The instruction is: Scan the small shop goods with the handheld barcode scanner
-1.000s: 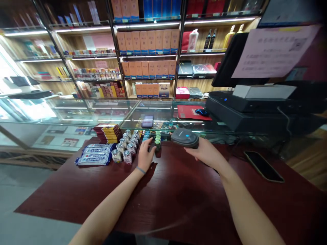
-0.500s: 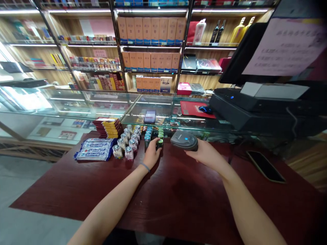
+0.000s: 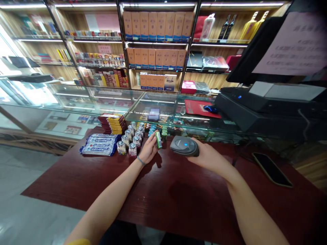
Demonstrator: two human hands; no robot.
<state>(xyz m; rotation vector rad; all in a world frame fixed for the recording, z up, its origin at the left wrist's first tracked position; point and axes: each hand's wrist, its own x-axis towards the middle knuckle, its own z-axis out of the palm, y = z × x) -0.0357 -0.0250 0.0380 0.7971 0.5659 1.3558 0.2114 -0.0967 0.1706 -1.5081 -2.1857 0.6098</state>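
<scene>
One green-and-white container (image 3: 158,140) is grasped in the left hand (image 3: 149,150); farther right, the right hand (image 3: 204,153) grips a dark grey scanner (image 3: 184,146).

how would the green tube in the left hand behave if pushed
The tube would probably roll if laid down, since it looks round. Stood upright, it may tip, being taller than wide. It's likely light, being small in the left hand.
</scene>
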